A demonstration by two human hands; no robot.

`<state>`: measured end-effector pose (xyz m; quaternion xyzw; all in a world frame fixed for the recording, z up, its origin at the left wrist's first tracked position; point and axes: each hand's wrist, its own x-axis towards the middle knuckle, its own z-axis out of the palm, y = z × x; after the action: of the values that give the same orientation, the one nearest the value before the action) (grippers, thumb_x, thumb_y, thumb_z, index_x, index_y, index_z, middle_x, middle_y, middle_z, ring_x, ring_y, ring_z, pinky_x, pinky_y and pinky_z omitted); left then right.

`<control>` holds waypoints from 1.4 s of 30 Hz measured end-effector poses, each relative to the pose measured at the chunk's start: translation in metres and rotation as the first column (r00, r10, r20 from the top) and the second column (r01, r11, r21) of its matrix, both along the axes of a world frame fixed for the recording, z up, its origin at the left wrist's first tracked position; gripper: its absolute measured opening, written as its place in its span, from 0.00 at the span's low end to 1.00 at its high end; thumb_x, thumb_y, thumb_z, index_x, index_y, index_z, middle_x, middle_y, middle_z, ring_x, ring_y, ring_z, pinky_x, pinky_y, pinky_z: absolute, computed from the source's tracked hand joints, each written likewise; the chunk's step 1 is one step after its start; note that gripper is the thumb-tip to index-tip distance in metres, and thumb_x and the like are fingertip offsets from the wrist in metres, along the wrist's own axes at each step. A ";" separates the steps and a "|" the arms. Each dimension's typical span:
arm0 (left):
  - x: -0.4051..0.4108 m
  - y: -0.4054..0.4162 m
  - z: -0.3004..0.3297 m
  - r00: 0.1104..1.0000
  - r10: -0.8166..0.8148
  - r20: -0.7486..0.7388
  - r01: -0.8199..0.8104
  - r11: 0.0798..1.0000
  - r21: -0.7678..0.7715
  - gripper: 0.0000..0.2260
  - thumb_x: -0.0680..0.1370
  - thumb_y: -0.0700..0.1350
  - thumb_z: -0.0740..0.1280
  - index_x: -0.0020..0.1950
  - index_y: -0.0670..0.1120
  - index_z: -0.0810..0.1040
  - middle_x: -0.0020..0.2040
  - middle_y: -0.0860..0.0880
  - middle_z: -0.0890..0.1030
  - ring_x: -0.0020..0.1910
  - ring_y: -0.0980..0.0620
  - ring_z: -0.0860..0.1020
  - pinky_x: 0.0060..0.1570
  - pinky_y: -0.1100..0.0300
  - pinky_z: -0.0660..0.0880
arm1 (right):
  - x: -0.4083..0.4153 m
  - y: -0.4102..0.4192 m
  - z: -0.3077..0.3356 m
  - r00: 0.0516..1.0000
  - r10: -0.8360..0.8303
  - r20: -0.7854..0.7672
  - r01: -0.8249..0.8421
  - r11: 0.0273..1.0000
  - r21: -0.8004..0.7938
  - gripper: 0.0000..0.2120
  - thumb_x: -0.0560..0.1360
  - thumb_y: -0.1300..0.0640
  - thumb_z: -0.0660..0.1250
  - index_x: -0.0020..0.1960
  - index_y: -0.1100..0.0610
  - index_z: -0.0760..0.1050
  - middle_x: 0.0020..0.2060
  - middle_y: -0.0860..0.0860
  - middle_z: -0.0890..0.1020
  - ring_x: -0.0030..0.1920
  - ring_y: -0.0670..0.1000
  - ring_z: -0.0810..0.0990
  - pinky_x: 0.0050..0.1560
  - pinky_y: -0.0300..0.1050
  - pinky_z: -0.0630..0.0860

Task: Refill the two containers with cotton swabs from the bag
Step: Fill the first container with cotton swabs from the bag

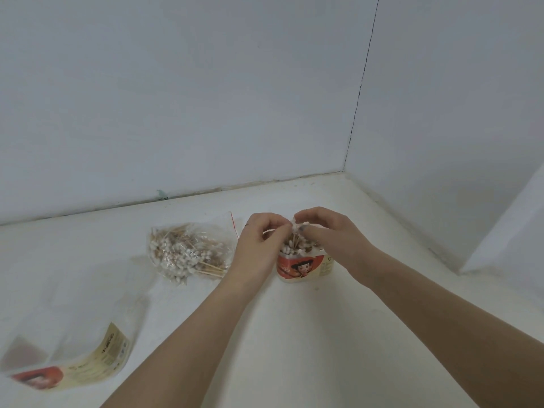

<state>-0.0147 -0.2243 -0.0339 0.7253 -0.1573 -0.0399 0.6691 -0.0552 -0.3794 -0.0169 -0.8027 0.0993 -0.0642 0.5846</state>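
Both hands' fingers (pixel 306 231) pinched together on cotton swabs (pixel 294 245) above the upright container (pixel 306 267).

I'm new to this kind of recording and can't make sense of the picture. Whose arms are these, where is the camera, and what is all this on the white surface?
There is no machine here: a person works with bare hands, and the single camera sits on their head, looking forward and down, so the arms reach in from the bottom edge. The left hand and right hand meet above an upright container with a red cartoon label, pinching a bunch of cotton swabs that stand in it. To the left lies a clear bag with more swabs. Nearer, at the lower left, a second container lies on its side; it looks empty, though it is blurred. Everything rests on a white surface in a white-walled corner.
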 end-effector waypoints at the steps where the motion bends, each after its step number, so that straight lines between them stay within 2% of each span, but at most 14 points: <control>1: -0.001 0.001 0.000 0.999 -0.003 0.041 0.003 1.000 0.011 0.04 0.79 0.42 0.69 0.45 0.48 0.83 0.55 0.52 0.79 0.53 0.62 0.79 0.50 0.71 0.74 | 0.000 0.001 -0.001 1.000 -0.014 0.011 0.014 1.000 -0.003 0.09 0.78 0.56 0.67 0.55 0.46 0.81 0.54 0.42 0.83 0.54 0.46 0.83 0.57 0.45 0.78; 5: 0.002 -0.001 0.004 0.990 0.023 0.136 -0.031 0.998 0.058 0.08 0.78 0.40 0.69 0.41 0.51 0.81 0.54 0.53 0.79 0.52 0.63 0.78 0.50 0.68 0.74 | 0.001 0.004 0.001 0.998 -0.059 -0.006 0.059 0.996 0.061 0.09 0.80 0.49 0.64 0.51 0.49 0.83 0.48 0.45 0.85 0.50 0.48 0.84 0.54 0.45 0.79; 7: 0.003 -0.004 0.005 0.985 0.029 0.168 -0.044 0.995 0.086 0.08 0.78 0.42 0.70 0.41 0.53 0.81 0.53 0.53 0.79 0.51 0.63 0.78 0.51 0.63 0.76 | 0.002 0.004 0.001 0.997 -0.080 0.008 0.080 0.996 0.027 0.11 0.80 0.50 0.64 0.49 0.52 0.83 0.45 0.47 0.86 0.48 0.48 0.84 0.52 0.45 0.78; 10: 0.005 -0.008 0.005 0.984 0.060 0.167 -0.081 0.989 0.124 0.06 0.78 0.44 0.70 0.41 0.52 0.81 0.52 0.52 0.79 0.49 0.63 0.78 0.50 0.64 0.75 | 0.003 0.004 -0.002 0.993 -0.111 0.044 0.112 0.994 -0.013 0.10 0.79 0.51 0.66 0.44 0.54 0.82 0.41 0.47 0.85 0.45 0.49 0.84 0.49 0.46 0.78; 12: 0.007 -0.010 0.005 0.986 0.071 0.149 -0.092 0.986 0.137 0.05 0.77 0.46 0.71 0.41 0.51 0.82 0.51 0.52 0.80 0.48 0.62 0.78 0.49 0.64 0.75 | 0.003 0.004 -0.004 0.989 -0.137 0.062 0.139 0.990 -0.024 0.10 0.79 0.51 0.67 0.43 0.54 0.81 0.40 0.47 0.84 0.44 0.49 0.83 0.48 0.46 0.78; 16: 0.007 -0.007 0.003 0.986 0.059 0.156 -0.079 0.989 0.128 0.06 0.77 0.44 0.71 0.40 0.51 0.81 0.48 0.53 0.81 0.48 0.60 0.79 0.52 0.57 0.77 | 0.002 0.004 -0.006 0.974 -0.172 0.150 0.194 0.970 -0.144 0.10 0.79 0.51 0.66 0.41 0.52 0.80 0.40 0.44 0.83 0.45 0.44 0.81 0.44 0.38 0.71; 20: 0.004 -0.006 0.002 0.980 0.023 0.199 -0.055 0.986 0.155 0.07 0.77 0.46 0.70 0.39 0.53 0.81 0.48 0.55 0.80 0.52 0.57 0.79 0.56 0.54 0.76 | 0.000 0.007 -0.006 0.962 -0.184 0.204 0.221 0.959 -0.177 0.11 0.80 0.51 0.66 0.40 0.51 0.79 0.41 0.43 0.84 0.47 0.40 0.80 0.44 0.36 0.69; 23: 0.004 -0.007 0.003 0.992 0.013 0.128 -0.030 0.991 0.130 0.06 0.78 0.45 0.70 0.41 0.50 0.81 0.49 0.52 0.81 0.54 0.55 0.79 0.56 0.54 0.76 | -0.001 0.006 -0.005 0.969 -0.158 0.189 0.189 0.970 -0.155 0.10 0.79 0.51 0.67 0.41 0.51 0.81 0.41 0.44 0.84 0.47 0.43 0.81 0.46 0.38 0.73; 26: 0.008 -0.007 0.001 0.999 0.044 0.027 -0.046 0.996 0.078 0.04 0.76 0.42 0.70 0.42 0.47 0.82 0.49 0.49 0.82 0.52 0.53 0.80 0.56 0.54 0.77 | 0.000 0.001 -0.005 0.979 -0.146 0.140 0.156 0.986 -0.056 0.08 0.77 0.53 0.69 0.40 0.52 0.83 0.41 0.45 0.85 0.48 0.47 0.83 0.53 0.47 0.79; 29: 0.008 -0.007 -0.003 0.998 0.054 -0.022 -0.051 0.994 0.097 0.02 0.77 0.40 0.70 0.46 0.46 0.82 0.50 0.48 0.83 0.51 0.50 0.81 0.46 0.63 0.78 | 0.002 -0.001 -0.004 0.985 -0.134 0.109 0.138 0.990 -0.031 0.06 0.75 0.52 0.71 0.41 0.52 0.83 0.43 0.45 0.86 0.49 0.47 0.84 0.58 0.51 0.79; 32: 0.007 -0.006 0.000 0.998 0.055 -0.041 -0.052 0.997 0.058 0.03 0.79 0.42 0.68 0.51 0.46 0.81 0.50 0.50 0.83 0.48 0.55 0.80 0.40 0.71 0.74 | 0.003 0.000 -0.003 0.981 -0.149 0.122 0.153 0.988 -0.021 0.06 0.75 0.51 0.71 0.43 0.53 0.81 0.43 0.44 0.85 0.49 0.47 0.83 0.57 0.50 0.78; 35: 0.009 -0.008 0.005 0.998 0.029 -0.047 -0.026 0.997 0.074 0.08 0.81 0.48 0.64 0.50 0.51 0.82 0.52 0.54 0.82 0.52 0.61 0.78 0.50 0.64 0.75 | 0.003 0.000 -0.003 0.982 -0.155 0.104 0.155 0.988 0.008 0.07 0.76 0.52 0.69 0.42 0.54 0.81 0.41 0.45 0.84 0.48 0.50 0.83 0.56 0.55 0.78; 37: 0.011 -0.012 0.007 0.998 0.012 -0.055 -0.005 0.993 0.117 0.09 0.81 0.50 0.63 0.48 0.53 0.83 0.54 0.54 0.82 0.55 0.58 0.78 0.55 0.59 0.75 | 0.002 -0.001 -0.004 0.985 -0.143 0.097 0.144 0.990 0.003 0.06 0.76 0.55 0.67 0.42 0.54 0.81 0.43 0.45 0.85 0.49 0.50 0.83 0.57 0.55 0.79; 42: 0.013 -0.020 0.007 0.993 0.006 -0.121 0.004 0.997 0.080 0.06 0.79 0.48 0.66 0.44 0.47 0.78 0.51 0.46 0.81 0.48 0.51 0.80 0.47 0.59 0.74 | 0.001 0.000 -0.006 0.985 -0.146 0.095 0.146 0.989 0.003 0.05 0.75 0.55 0.69 0.42 0.52 0.82 0.44 0.44 0.85 0.50 0.48 0.83 0.58 0.53 0.79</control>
<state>-0.0013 -0.2439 -0.0264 0.7479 -0.1142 -0.0901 0.6476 -0.0539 -0.3798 -0.0230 -0.7904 0.1298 -0.1452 0.5808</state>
